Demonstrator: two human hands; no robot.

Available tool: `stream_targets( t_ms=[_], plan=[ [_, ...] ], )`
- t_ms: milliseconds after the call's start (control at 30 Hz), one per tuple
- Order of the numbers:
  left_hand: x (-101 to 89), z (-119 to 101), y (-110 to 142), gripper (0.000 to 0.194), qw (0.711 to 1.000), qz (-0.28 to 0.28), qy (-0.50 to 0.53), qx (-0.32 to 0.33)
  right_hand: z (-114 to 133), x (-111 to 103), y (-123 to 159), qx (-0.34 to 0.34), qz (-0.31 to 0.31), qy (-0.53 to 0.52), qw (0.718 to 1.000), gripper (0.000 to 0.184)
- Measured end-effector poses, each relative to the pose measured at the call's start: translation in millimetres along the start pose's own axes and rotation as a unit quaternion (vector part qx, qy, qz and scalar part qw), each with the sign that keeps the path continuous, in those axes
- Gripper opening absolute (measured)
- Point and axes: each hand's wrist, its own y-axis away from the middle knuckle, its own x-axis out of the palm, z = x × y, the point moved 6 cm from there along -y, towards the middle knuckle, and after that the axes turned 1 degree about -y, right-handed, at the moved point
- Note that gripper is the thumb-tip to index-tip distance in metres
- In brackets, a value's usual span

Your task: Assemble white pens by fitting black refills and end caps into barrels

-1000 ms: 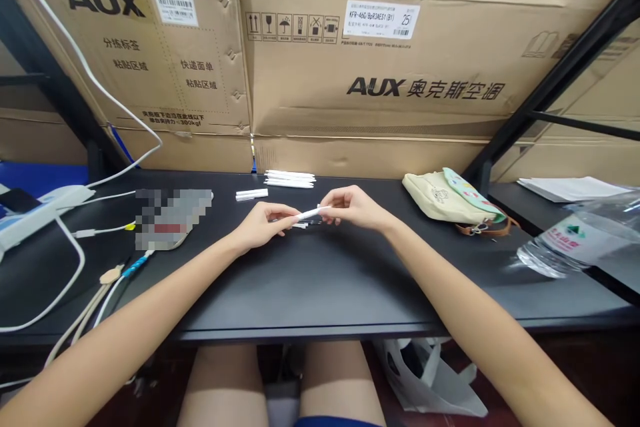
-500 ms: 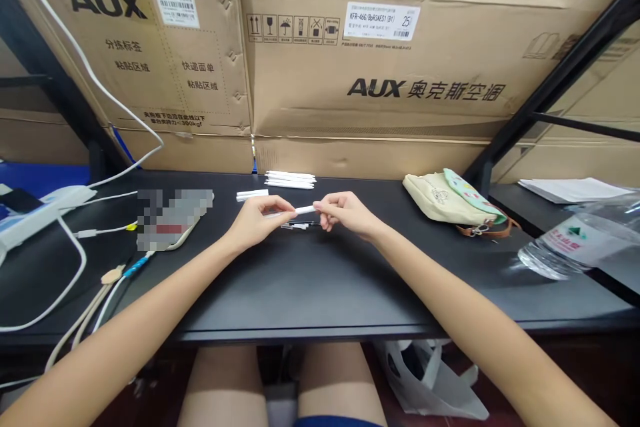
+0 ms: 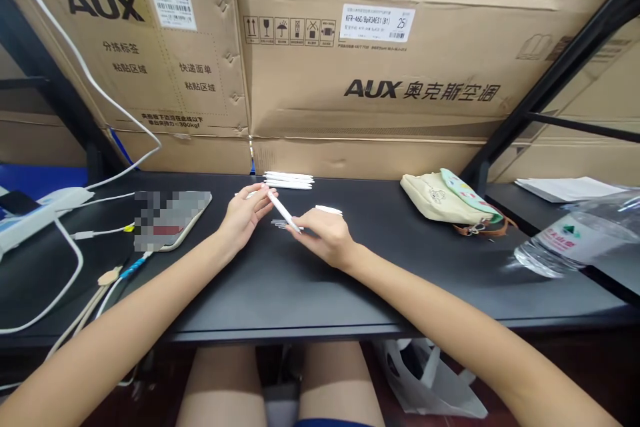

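Observation:
A slim white pen (image 3: pixel 283 211) slants between my two hands over the black desk. Its upper left end is pinched in the fingertips of my left hand (image 3: pixel 241 217). My right hand (image 3: pixel 325 235) grips the lower right end between thumb and fingers. Beneath the pen lie a few small clear and white pen parts (image 3: pixel 279 223), partly covered by it. Behind my right hand are short white pen barrels (image 3: pixel 329 210). Farther back, several white pens (image 3: pixel 289 180) lie side by side near the cardboard. My left hand mostly hides other white pieces behind it.
On the left are a phone (image 3: pixel 173 220) with its screen blurred, a white power strip (image 3: pixel 45 213) and cables. A cream pouch (image 3: pixel 430 199) sits at the right, near a water bottle (image 3: pixel 570 240) and papers (image 3: pixel 565 189). Cardboard (image 3: pixel 300 107) stands along the back.
The pen has turned from nearly level to a steep slant. My left hand has moved left and up, my right hand lower and closer, uncovering white barrels behind it.

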Motion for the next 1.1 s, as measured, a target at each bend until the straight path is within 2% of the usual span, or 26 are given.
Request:
stream_targets(
  t_ms=[200,467,1100],
  plan=[
    [1.6,-2.1,1.9,0.014,1.000,0.003,-0.004,-0.002,7.5,2.5,1.5,-0.066,0.011,0.042,0.997,0.019],
    [2.2,-4.8,2.5,0.013,1.000,-0.004,0.009,0.007,18.6,-5.4,4.1,-0.179,-0.075,0.060,0.979,0.007],
    [0.8,-3.7,1.8,0.012,1.000,-0.002,0.004,0.020,14.6,-2.6,3.5,-0.153,-0.059,0.070,0.984,0.011]
  ],
)
